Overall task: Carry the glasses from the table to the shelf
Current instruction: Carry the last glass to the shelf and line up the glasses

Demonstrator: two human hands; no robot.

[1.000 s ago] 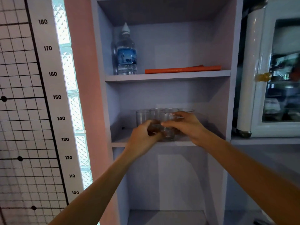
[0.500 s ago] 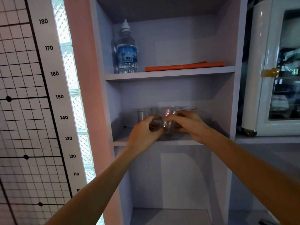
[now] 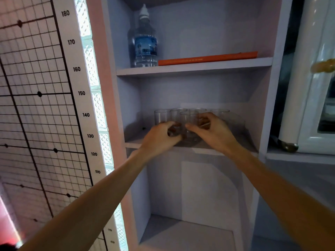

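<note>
Several clear glasses point(image 3: 162, 115) stand bunched on the middle shelf point(image 3: 242, 141) of a pale cupboard. Both my arms reach in to them. My left hand point(image 3: 160, 137) has its fingers curled round the lower part of a glass point(image 3: 173, 132) at the front left of the group; most of that glass is hidden by the hand. My right hand point(image 3: 213, 132) grips the front glass point(image 3: 189, 120) between thumb and curled fingers, and its base sits at the level of the shelf board.
On the shelf above stand a water bottle point(image 3: 146, 42) and a flat orange book point(image 3: 207, 58). The bottom compartment point(image 3: 186, 232) is open below. A white glass-door cabinet point(image 3: 311, 87) stands to the right, and a height chart wall point(image 3: 79, 93) to the left.
Both hands stay at the cluster of glasses and have spread slightly apart. The front glass has come down to the shelf board. My view has drifted a little to the left.
</note>
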